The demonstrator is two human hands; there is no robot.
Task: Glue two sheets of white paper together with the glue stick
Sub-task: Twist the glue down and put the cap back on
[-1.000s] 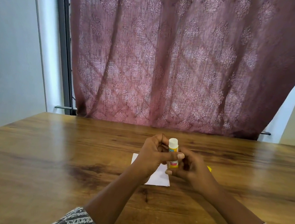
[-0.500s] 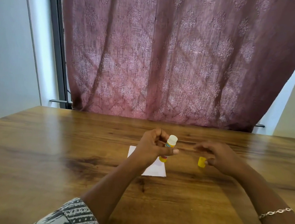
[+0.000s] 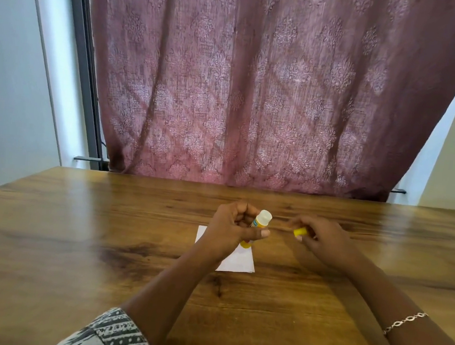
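Holding the glue stick (image 3: 260, 224) upright and tilted a little to the right, the left hand (image 3: 233, 229) is wrapped around its barrel above the table (image 3: 77, 241), the thumb pressed across the front. The stick's white top is bare and its yellow base shows just under the palm. The right hand (image 3: 322, 239), just to the right and apart from the left, pinches the yellow cap (image 3: 300, 231) between its fingertips, the cap lying sideways. White paper (image 3: 236, 258) rests flat on the table directly beneath and near of the left hand; whether it is one sheet or two stacked cannot be told. A thin chain bracelet (image 3: 404, 322) circles the right wrist, and a patterned sleeve (image 3: 113, 335) covers the left forearm at the near edge. A maroon patterned curtain (image 3: 255, 92) hangs beyond the table's far edge.
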